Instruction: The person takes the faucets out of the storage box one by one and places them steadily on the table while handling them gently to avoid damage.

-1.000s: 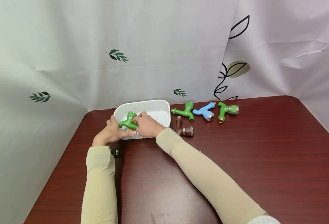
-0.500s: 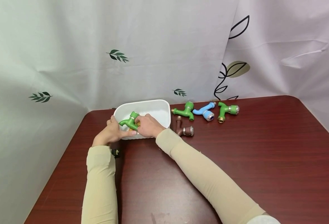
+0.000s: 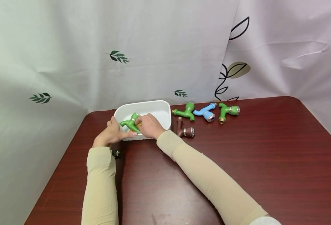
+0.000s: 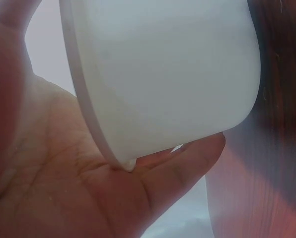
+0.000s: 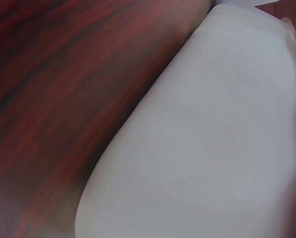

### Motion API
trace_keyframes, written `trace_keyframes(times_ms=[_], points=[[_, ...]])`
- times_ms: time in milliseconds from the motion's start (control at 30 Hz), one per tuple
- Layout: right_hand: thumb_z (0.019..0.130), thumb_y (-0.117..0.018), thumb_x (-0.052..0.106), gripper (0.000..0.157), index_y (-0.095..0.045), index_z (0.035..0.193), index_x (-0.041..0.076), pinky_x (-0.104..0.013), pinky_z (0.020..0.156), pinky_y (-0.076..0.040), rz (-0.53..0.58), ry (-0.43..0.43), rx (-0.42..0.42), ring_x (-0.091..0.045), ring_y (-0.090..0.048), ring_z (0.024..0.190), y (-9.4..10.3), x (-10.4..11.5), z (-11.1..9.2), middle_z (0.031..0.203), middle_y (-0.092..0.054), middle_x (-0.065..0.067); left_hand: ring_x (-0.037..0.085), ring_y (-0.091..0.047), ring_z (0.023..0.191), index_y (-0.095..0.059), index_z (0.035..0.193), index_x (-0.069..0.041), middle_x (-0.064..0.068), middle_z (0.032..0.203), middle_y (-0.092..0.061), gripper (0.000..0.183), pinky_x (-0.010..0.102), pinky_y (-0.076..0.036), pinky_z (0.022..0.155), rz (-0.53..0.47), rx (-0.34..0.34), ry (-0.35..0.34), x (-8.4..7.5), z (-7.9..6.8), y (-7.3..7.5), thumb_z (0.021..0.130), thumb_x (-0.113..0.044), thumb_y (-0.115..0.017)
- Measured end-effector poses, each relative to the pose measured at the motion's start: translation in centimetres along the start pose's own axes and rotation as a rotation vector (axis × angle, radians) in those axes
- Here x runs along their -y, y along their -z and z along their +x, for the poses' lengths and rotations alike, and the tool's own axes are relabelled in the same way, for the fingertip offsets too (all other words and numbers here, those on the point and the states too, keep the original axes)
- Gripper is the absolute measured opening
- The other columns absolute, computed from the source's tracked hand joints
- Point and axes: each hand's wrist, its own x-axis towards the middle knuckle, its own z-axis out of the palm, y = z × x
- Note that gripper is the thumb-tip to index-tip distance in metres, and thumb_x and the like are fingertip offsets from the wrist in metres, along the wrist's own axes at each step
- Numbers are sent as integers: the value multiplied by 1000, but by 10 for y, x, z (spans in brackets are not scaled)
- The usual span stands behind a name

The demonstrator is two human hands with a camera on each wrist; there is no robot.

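A white plastic basin stands at the back left of the table. My left hand grips its front left corner, with the thumb lying along the front rim. In the left wrist view the basin's outer wall rests against the palm and a finger. Inside the basin, a green tap is tilted with its ribbed knob up. My right hand reaches over the front rim and pinches the tap at its right side. Bits of yellow show beside the tap. The right wrist view has mostly the basin's side, its fingertips hidden.
Right of the basin lie a green tap, a blue tap, another green tap and a brown tap. The dark red table ends at a pale curtain printed with leaves.
The green tap in the basin has turned, its knob shifting slightly right with my right fingers. My left hand stays on the basin's corner. The taps on the table have not moved.
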Motion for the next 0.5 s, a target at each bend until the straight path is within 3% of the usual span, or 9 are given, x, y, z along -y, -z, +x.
trace_keyframes(times_ms=[300, 500], points=[[95, -57, 5, 29, -77, 114, 14, -29, 91, -46, -22, -18, -72, -20, -58, 101, 1, 2, -3, 106, -73, 0, 55, -40, 128, 21, 145, 20, 45, 146, -12, 144, 57, -37, 107, -8, 2, 3, 2, 0, 0, 80, -67, -73], [97, -58, 6, 28, -77, 114, 14, -30, 93, -45, -85, -22, -137, -24, -57, 107, 3, 4, -5, 118, -67, -9, 54, -39, 130, 20, 145, 20, 44, 146, -12, 143, 57, -35, 109, -6, -3, 9, 1, 1, 0, 80, -66, -73]])
